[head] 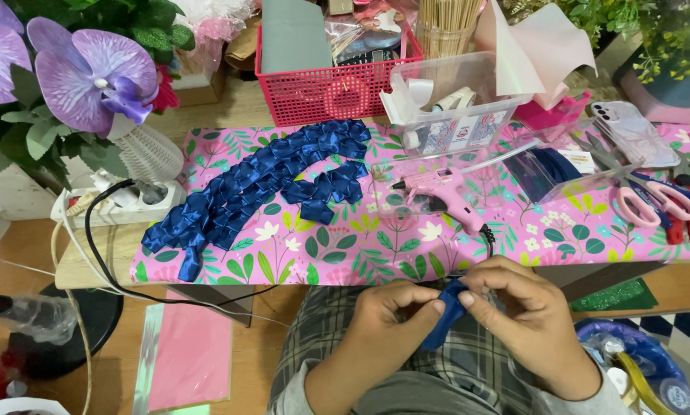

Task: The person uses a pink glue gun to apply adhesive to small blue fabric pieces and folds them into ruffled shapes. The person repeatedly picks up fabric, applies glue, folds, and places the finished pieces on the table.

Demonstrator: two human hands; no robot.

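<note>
Both of my hands pinch a small folded piece of dark blue satin ribbon (pixel 448 311) over my lap, just below the table's front edge. My left hand (pixel 387 330) grips it from the left and my right hand (pixel 525 315) from the right, with fingertips meeting on the fold. On the floral pink table cover (pixel 345 250) lies a long pile of folded blue ribbon petals (pixel 264 184). A pink glue gun (pixel 437 196) rests on the cover right above my hands, its black cord running down toward them.
A red mesh basket (pixel 329 84) and a clear plastic box (pixel 460 107) stand at the back. Pink scissors (pixel 652 200) and a phone (pixel 633 131) lie at the right. A white power strip (pixel 118 204) with cords sits left, beside purple artificial flowers (pixel 83 69).
</note>
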